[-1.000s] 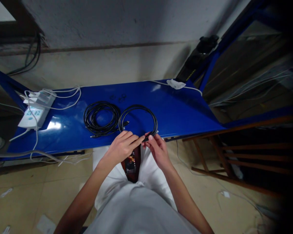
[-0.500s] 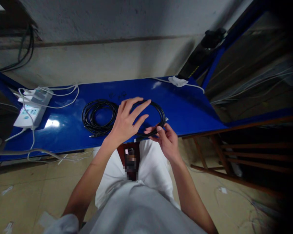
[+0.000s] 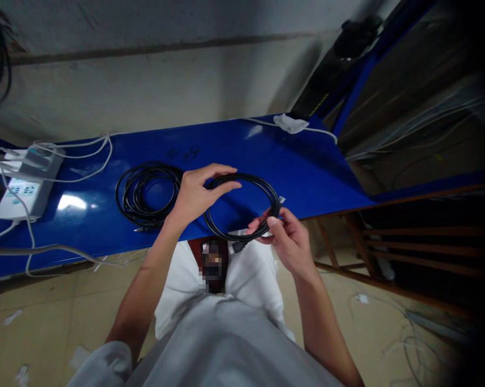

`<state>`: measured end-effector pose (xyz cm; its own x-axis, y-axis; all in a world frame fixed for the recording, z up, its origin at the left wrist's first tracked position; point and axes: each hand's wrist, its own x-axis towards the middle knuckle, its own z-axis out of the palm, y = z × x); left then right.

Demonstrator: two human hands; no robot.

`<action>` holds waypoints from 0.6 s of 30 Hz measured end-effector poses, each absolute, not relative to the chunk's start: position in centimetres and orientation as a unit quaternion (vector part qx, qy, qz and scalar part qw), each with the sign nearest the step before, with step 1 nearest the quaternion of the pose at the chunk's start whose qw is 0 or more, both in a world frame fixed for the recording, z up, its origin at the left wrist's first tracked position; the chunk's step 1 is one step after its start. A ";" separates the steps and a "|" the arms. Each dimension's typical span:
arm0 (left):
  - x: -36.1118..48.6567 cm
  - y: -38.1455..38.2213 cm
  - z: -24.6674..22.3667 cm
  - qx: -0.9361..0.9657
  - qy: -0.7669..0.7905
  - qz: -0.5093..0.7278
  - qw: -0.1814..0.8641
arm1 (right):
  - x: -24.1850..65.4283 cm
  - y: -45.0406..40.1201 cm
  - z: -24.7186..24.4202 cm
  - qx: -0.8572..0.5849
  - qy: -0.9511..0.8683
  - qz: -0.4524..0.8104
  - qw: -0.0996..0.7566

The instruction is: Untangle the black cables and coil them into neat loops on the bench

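A coiled black cable (image 3: 271, 192) is held up as a ring over the front of the blue table (image 3: 210, 142). At its lower right, my right hand (image 3: 288, 236) pinches the strands between thumb and fingers. My left hand (image 3: 200, 193) closes on the upper left of the ring, thumb inside and fingers over the top. A dark plug (image 3: 238, 246) hangs at the bottom of this ring, and a small pale end shows by my right fingers. Left of my left hand, a second coil of black cable (image 3: 123, 196) lies flat on the table.
A white power strip (image 3: 28, 185) with plugs and white cords sits at the table's left end. A crumpled white item (image 3: 291, 123) lies on a white cord at the back right, near a leaning black object (image 3: 326, 75). A phone (image 3: 212, 260) is below the table edge.
My left hand has closed from spread fingers onto the ring's upper left. The held coil has shifted slightly right and down with my right hand. The view has also shifted a little.
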<state>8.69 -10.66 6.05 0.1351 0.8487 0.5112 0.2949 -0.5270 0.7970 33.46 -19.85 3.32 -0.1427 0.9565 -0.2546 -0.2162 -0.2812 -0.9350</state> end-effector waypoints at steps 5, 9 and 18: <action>8.5 -11.1 5.5 0.636 0.422 0.531 0.368 | 33.7 -19.8 3.2 -0.477 -0.406 0.636 0.451; 8.5 -11.5 5.8 0.631 0.447 0.531 0.346 | 33.5 -19.9 3.0 -0.486 -0.417 0.629 0.441; 7.0 -10.3 6.3 0.592 0.493 0.550 0.322 | 34.4 -20.4 3.4 -0.470 -0.447 0.623 0.436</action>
<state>7.05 -10.25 6.33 -0.0915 0.9378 0.3348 0.2301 -0.3072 0.9234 34.40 -20.41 3.38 -0.1778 0.9643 -0.1963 -0.1226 -0.2196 -0.9679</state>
